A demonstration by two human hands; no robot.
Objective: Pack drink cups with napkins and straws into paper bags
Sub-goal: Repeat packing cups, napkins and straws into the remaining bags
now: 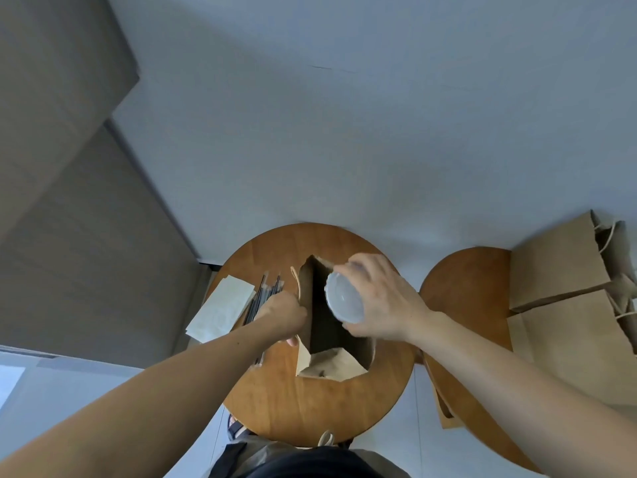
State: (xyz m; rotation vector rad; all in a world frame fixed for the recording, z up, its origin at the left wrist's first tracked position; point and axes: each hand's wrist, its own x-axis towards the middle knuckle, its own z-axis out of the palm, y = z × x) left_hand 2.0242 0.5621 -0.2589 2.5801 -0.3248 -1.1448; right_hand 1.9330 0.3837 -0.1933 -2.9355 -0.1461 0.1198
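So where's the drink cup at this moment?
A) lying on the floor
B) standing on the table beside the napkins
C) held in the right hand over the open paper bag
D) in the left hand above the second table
C: the right hand grips the lidded cup just above the mouth of the open paper bag, while the left hand holds the bag's near-left edge.

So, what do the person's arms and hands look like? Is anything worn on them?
Nothing visible. The left hand and right hand carry no gloves, rings or watch, and the left forearm and right forearm are bare, without sleeves.
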